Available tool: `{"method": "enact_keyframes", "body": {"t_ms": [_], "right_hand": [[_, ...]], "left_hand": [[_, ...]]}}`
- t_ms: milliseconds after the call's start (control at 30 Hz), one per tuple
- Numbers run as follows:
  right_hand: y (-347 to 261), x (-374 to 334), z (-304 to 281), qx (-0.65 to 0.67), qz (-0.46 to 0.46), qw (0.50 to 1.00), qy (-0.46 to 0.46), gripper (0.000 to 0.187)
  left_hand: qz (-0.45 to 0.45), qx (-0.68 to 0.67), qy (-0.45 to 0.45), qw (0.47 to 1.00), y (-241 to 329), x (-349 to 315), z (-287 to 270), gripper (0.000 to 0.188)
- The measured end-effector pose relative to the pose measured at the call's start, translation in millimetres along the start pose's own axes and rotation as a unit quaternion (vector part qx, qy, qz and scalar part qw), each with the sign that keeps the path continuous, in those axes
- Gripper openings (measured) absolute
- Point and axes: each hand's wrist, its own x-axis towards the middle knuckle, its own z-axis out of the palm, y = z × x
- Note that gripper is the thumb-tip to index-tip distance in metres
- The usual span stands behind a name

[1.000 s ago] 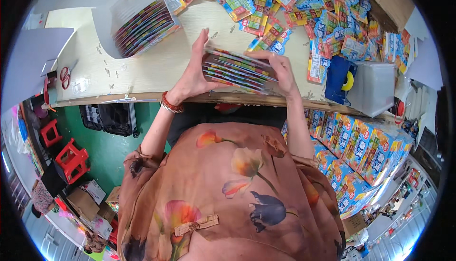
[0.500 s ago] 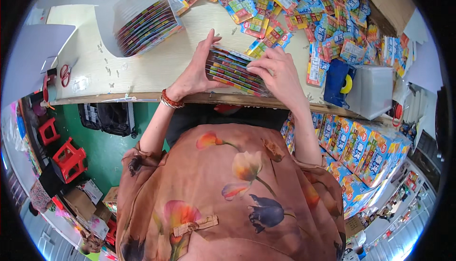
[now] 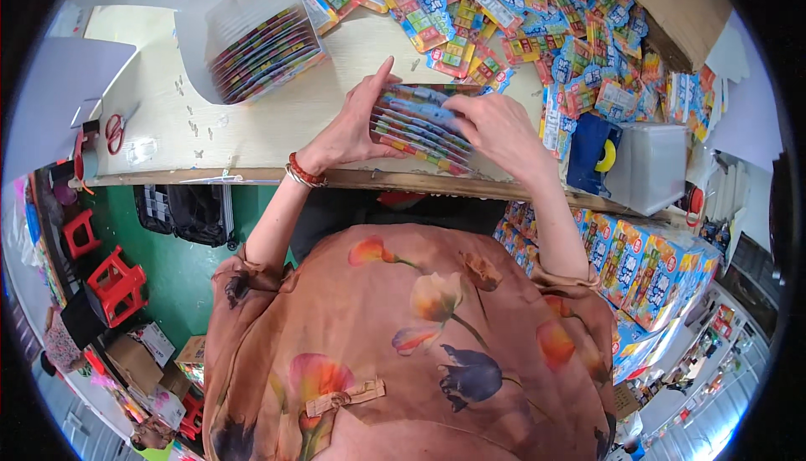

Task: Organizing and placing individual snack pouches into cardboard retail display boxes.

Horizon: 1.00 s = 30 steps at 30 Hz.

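A stack of flat, colourful packets [image 3: 420, 132] is held over the table's near edge, its layered edges facing me. My left hand [image 3: 348, 132] grips the stack's left end, thumb on the near side and fingers stretched along the far side. Above the stack's upper right part is my right hand [image 3: 502, 135], its thumb and fingertips pinched together at a packet edge; the exact grip is partly hidden. To the far left, a white open box [image 3: 195, 58] holds a row of similar packets [image 3: 264, 54].
Loose packets [image 3: 579, 33] heap across the far right of the table [image 3: 243, 138]. A blue tape dispenser [image 3: 594, 154] and a clear plastic box [image 3: 646, 167] stand at the right edge. Red-handled scissors [image 3: 115, 132] lie left. Packed cartons [image 3: 630, 264] are stacked below right.
My right hand has shifted slightly right, its fingers now more curled. The upper packets of the stack sit differently, with more of a blue face showing. My left hand keeps its hold.
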Motion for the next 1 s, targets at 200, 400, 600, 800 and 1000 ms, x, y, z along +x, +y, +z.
{"method": "enact_keyframes", "body": {"t_ms": [200,400,600,800,1000], "right_hand": [[-5.9,-21.2,-22.9,0.053,-0.002,0.998,0.024,0.016],[25.5,-41.8,-102.8,0.102,0.048,0.98,0.167,0.017],[60.8,-9.2,-73.7,-0.086,-0.057,0.981,0.163,0.017],[18.6,18.0,-26.3,-0.037,-0.189,0.981,-0.029,0.019],[-6.3,38.4,16.2,0.19,-0.232,0.952,-0.061,0.029]], "left_hand": [[-0.02,-0.132,-0.012,0.991,0.9,-2.2,5.8,0.122],[0.012,-0.134,-0.018,0.991,8.7,6.5,0.6,0.11],[0.011,-0.132,-0.028,0.991,8.8,1.8,8.1,0.075],[-0.02,-0.105,-0.017,0.994,20.3,-19.4,4.7,0.068],[-0.08,-0.177,0.124,0.973,11.9,-58.7,6.4,0.113]]}}
